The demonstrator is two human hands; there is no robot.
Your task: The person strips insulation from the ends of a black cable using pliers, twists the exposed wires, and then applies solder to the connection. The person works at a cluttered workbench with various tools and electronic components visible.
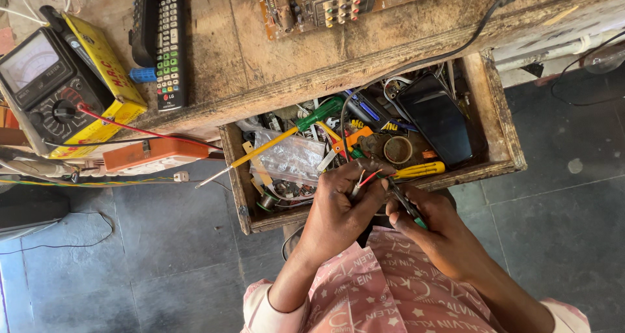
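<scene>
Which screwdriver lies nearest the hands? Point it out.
The all-yellow screwdriver at the drawer's front edge, just above the hands; the green-handled screwdriver lies farther back.

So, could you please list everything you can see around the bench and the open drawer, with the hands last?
workbench: one, worn brown wood, across the top
drawer: one, wooden, pulled open, full of clutter
multimeter: one, black, in a yellow box, far left
remote control: one, black with coloured keys, on the bench
circuit board: one, brown, top edge of the bench
screwdriver: one, green handle with yellow shaft, across the drawer's left side
phone: one, black, in the drawer's right side
plastic bag: one, clear, in the drawer
wires: thin, red and white, pinched in the left hand
left hand: holds the wires
right hand: holds a small green-handled tool
</scene>
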